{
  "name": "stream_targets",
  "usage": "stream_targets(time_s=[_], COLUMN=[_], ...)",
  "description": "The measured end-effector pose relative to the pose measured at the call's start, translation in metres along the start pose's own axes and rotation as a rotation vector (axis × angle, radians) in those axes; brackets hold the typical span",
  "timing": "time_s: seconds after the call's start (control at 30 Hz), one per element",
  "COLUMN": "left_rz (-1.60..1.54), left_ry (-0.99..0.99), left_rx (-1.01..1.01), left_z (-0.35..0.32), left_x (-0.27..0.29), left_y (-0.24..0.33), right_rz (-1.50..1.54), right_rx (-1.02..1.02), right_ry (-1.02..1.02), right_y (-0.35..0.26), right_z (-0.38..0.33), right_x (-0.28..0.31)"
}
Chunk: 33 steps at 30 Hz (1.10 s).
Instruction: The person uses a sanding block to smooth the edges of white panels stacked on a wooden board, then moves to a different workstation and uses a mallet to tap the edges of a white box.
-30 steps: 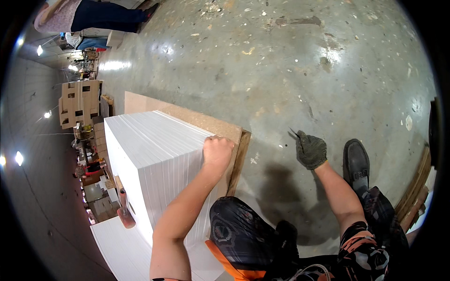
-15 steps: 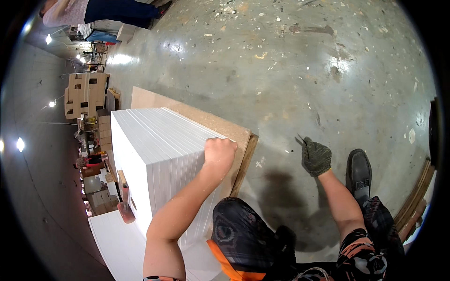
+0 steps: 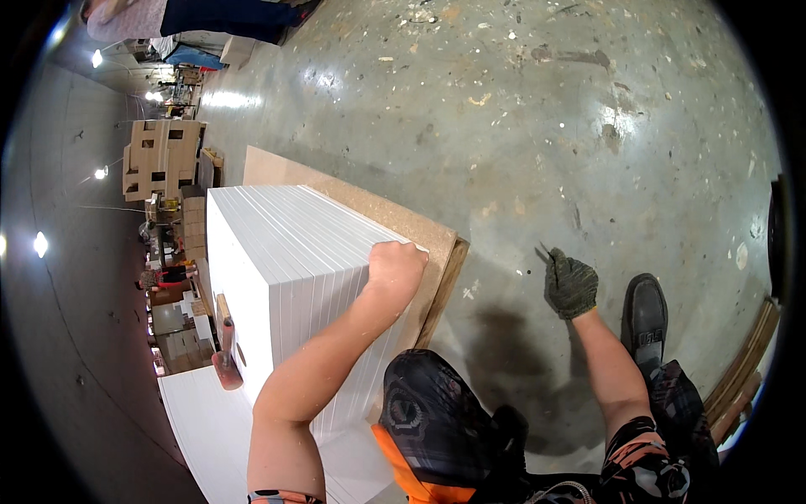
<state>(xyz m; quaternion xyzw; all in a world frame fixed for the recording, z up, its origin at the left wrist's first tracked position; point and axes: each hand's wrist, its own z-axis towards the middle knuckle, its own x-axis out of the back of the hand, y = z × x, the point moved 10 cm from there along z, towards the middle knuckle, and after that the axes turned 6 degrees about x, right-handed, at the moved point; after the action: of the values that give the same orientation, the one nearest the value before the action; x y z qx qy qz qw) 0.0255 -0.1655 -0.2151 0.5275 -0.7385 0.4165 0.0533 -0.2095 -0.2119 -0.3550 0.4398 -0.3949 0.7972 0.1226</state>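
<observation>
Stack of white boards (image 3: 281, 239) lies L of both hands, w/ the L hand (image 3: 396, 267) right at its corner and the R hand (image 3: 571, 286) well apart, over the bare grey concrete floor (image 3: 520, 151). Thin layer edges run from the L hand toward upper L of view, others down-view beside the L forearm; can't tell which side is longer, as the arm hides part. L hand, bare, is bent w/ fingers curled in, touching the stack's corner next to the brown chipboard sheet (image 3: 369, 202) under it; fingertips hidden, so can't tell if it grips a board or just rests there. R hand, in a dark knit glove, is closed around a slim dark pointed tool (image 3: 543, 253), tip sticking out up-L, exact type unclear. A wooden batten (image 3: 443, 294) edges the chipboard, btwn stack & floor. On the stack's big white face, L of the L arm, sits a red-handled tool (image 3: 227, 338), untouched.
</observation>
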Motion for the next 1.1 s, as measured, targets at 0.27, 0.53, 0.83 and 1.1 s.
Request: stream_targets(time_s=[0.27, 0.53, 0.83, 1.1], left_rz=[-0.046, -0.007, -0.042, -0.006], left_ry=[0.145, 0.041, 0.193, 0.168], left_rx=[-0.066, -0.030, -0.037, 0.011], left_z=[0.023, 0.007, 0.003, 0.016], left_x=[-0.031, -0.016, -0.015, -0.035], left_y=[0.019, 0.006, 0.010, 0.013], right_rz=[0.079, 0.023, 0.029, 0.078], right_rx=[-0.020, -0.009, 0.023, 0.022], right_ry=[-0.038, -0.021, -0.002, -0.024], right_y=[-0.006, -0.001, -0.003, -0.013], right_z=[-0.001, 0.001, -0.005, -0.002], right_x=[-0.008, -0.004, -0.005, -0.012])
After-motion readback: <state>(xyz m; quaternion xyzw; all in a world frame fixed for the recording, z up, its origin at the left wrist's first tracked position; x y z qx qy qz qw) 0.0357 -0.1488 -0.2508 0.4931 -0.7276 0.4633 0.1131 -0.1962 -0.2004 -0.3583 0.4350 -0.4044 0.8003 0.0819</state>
